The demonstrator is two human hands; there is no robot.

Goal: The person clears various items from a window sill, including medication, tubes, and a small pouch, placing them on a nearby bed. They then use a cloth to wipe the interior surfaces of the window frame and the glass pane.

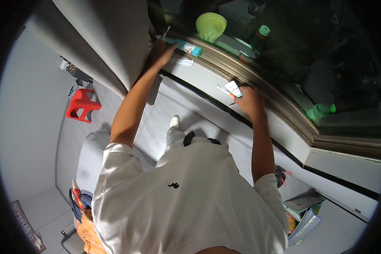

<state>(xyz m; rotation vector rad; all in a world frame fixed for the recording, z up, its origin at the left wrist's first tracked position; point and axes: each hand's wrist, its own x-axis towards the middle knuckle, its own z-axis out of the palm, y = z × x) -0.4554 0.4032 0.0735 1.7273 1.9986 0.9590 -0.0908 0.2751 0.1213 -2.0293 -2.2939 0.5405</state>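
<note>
Head view: right hand (250, 100) gripping white item (232, 88); left hand (161, 52) by teal tube (189, 48), can't tell grip.

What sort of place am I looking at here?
Probably a room in a home: there is a window with a long grey curtain beside it, and a red plastic stool on the tiled floor.
</note>
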